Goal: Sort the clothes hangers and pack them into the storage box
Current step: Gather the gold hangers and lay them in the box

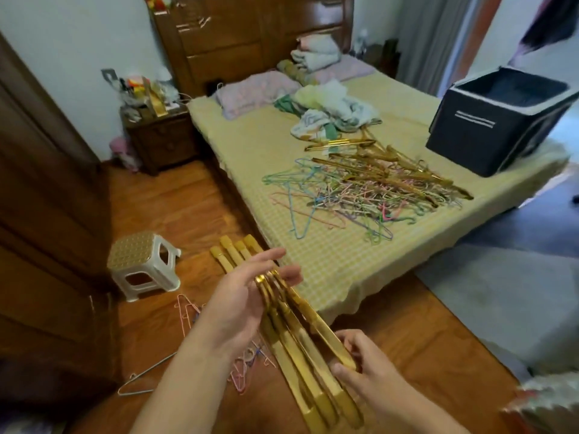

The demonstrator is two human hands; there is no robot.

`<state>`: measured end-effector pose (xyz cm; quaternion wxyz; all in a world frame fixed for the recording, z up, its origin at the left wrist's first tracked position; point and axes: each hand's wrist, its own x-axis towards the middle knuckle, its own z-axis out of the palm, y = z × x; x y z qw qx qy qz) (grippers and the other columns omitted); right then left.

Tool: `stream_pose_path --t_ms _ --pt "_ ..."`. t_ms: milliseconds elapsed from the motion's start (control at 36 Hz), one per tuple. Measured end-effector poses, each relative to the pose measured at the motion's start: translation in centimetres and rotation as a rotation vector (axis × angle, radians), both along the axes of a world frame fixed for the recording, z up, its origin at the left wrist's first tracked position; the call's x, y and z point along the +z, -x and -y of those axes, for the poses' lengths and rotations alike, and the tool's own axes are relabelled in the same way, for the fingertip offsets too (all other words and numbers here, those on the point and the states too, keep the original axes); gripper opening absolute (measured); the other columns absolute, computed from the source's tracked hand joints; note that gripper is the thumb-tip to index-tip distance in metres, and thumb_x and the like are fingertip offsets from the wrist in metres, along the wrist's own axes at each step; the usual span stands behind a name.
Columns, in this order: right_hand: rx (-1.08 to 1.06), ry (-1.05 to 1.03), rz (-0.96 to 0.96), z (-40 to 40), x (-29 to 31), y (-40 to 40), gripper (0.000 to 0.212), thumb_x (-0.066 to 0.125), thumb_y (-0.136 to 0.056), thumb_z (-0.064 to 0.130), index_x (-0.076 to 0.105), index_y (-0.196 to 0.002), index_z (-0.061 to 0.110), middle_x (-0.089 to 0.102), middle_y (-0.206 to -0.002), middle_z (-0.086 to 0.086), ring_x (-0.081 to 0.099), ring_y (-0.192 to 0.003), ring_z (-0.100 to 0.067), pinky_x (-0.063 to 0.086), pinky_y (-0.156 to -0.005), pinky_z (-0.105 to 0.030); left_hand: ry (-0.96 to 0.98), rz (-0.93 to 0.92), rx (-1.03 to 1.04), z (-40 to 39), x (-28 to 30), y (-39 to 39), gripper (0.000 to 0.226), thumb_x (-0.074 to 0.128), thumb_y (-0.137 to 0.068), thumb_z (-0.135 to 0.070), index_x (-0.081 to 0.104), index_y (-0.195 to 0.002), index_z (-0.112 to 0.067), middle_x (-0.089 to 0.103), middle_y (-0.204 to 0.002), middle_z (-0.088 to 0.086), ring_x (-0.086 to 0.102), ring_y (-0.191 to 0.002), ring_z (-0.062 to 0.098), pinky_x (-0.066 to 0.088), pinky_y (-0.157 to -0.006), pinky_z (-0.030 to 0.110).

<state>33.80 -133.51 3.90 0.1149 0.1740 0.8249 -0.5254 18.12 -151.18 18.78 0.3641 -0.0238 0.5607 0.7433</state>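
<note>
Both hands (241, 305) around glossy gold curved hangers (300, 343), left fingers straight, right pinching.

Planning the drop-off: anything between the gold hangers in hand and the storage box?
The gold hanger bundle, held by both hands, sits low near the floor. The dark storage box stands open-topped on the bed's far corner. The tangled hanger pile on the bed lies between them.
</note>
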Motion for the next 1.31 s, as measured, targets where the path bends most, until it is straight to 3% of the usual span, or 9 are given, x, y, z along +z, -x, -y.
stream_pose_path --t_ms 167,361,528,667,861,1000,1083,1194,1306 --pt "-0.020 0.040 0.070 -9.4 2.3 -3.2 0.038 0.069 -0.089 0.047 0.052 -0.123 0.042 0.056 -0.123 0.021 0.054 -0.112 0.003 0.044 -0.089 -0.013 0.014 0.019 -0.061 -10.6 1.4 -3.2 0.031 0.049 -0.100 -0.013 0.063 -0.127 -0.006 0.074 -0.113 0.022 0.072 -0.107 0.032 0.063 -0.072 0.045" --pt "-0.201 0.046 -0.025 -17.4 4.6 -3.7 0.054 0.070 -0.090 0.045 0.044 -0.136 0.044 0.052 -0.127 0.029 0.051 -0.119 0.007 0.041 -0.086 -0.006 0.042 -0.006 -0.210 -20.9 1.5 -4.4 0.034 0.051 -0.099 -0.018 0.063 -0.128 -0.005 0.073 -0.114 0.021 0.071 -0.110 0.033 0.047 -0.104 0.053" --pt "-0.257 0.236 0.017 -25.9 4.9 -3.6 0.064 0.074 -0.089 0.037 0.040 -0.142 0.041 0.062 -0.124 0.017 0.063 -0.109 0.005 0.051 -0.090 -0.016 0.007 0.063 -0.382 -31.7 0.6 -4.9 0.035 0.052 -0.099 -0.020 0.063 -0.128 -0.005 0.074 -0.114 0.022 0.072 -0.107 0.033 0.051 -0.099 0.049" --pt "-0.457 0.496 0.000 -34.0 2.7 -2.5 0.106 0.091 -0.069 0.034 0.027 -0.154 0.035 0.069 -0.127 -0.004 0.068 -0.114 -0.025 0.054 -0.097 -0.045 -0.045 0.143 -0.495 -39.9 0.6 -3.4 0.037 0.050 -0.100 -0.020 0.061 -0.132 -0.004 0.073 -0.115 0.020 0.072 -0.108 0.032 0.059 -0.089 0.041" --pt "-0.695 0.550 -0.081 -46.2 3.3 0.3 0.066 0.083 -0.075 0.016 0.056 -0.135 0.016 0.069 -0.124 -0.014 0.067 -0.111 -0.035 0.047 -0.105 -0.057 -0.095 0.078 -0.698 -56.0 0.8 1.0 0.034 0.042 -0.103 -0.008 0.060 -0.131 -0.002 0.074 -0.113 0.022 0.072 -0.107 0.033 0.056 -0.092 0.040" --pt "-0.809 0.445 -0.123 -54.0 5.7 1.4 0.063 0.080 -0.077 0.008 0.056 -0.135 0.015 0.073 -0.117 -0.010 0.069 -0.109 -0.028 0.053 -0.100 -0.043 -0.077 -0.005 -0.858 -66.0 2.2 2.3 0.031 0.039 -0.104 -0.003 0.062 -0.124 -0.002 0.074 -0.109 0.024 0.073 -0.105 0.035 0.056 -0.093 0.042" --pt "-0.911 0.586 -0.254 -58.0 6.5 0.9 0.054 0.072 -0.083 -0.007 0.056 -0.132 0.011 0.070 -0.119 -0.021 0.070 -0.105 -0.031 0.057 -0.088 -0.039 -0.056 -0.076 -0.993 -72.0 3.3 2.6 0.030 0.039 -0.105 -0.005 0.062 -0.124 -0.006 0.075 -0.109 0.021 0.073 -0.105 0.033 0.058 -0.088 0.042" --pt "-0.947 0.738 -0.330 -61.8 6.6 0.7 0.044 0.072 -0.086 -0.002 0.063 -0.127 0.009 0.066 -0.124 -0.024 0.065 -0.114 -0.038 0.048 -0.105 -0.054 -0.103 -0.105 -1.079 -77.4 4.2 2.2 0.030 0.039 -0.104 -0.005 0.061 -0.124 -0.004 0.075 -0.107 0.023 0.073 -0.103 0.036 0.053 -0.099 0.048" --pt "-0.953 0.931 -0.426 -68.5 5.5 0.5 0.042 0.076 -0.081 0.001 0.068 -0.122 0.003 0.065 -0.122 -0.029 0.069 -0.103 -0.037 0.052 -0.099 -0.054 -0.114 -0.145 -1.197 -85.4 3.8 1.0 0.029 0.043 -0.104 -0.012 0.063 -0.124 -0.004 0.075 -0.106 0.021 0.074 -0.100 0.035 0.051 -0.099 0.045"
